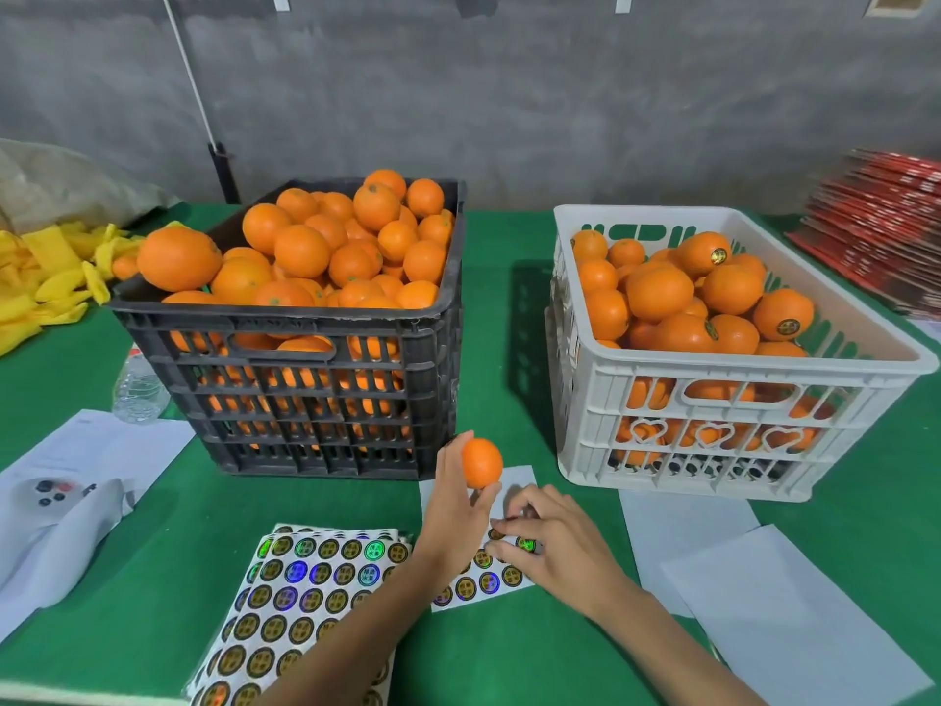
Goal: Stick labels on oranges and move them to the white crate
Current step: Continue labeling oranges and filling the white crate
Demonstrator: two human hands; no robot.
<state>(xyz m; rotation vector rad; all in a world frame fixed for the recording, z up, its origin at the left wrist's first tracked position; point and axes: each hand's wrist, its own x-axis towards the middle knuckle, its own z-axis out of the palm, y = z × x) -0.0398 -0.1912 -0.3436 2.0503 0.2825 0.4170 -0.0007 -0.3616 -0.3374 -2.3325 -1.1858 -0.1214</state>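
Sticker sheets [300, 598] lie before the black crate [305, 379]; the left hand [455, 507] grips an orange [481, 463] in front of it, the right hand [550, 540] pinching a label [525, 543].

Orange fruit [326, 257] in black crate [305, 400] and white crate [713, 430]. Green table cloth [163, 542]. Label sheets [295, 603]: dark round holographic stickers; yellow foam nets [40, 282] at left edge.

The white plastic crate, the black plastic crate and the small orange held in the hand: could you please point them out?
white plastic crate [733, 358], head view, near rim
black plastic crate [285, 318], head view, near rim
small orange [481, 462], head view, its middle
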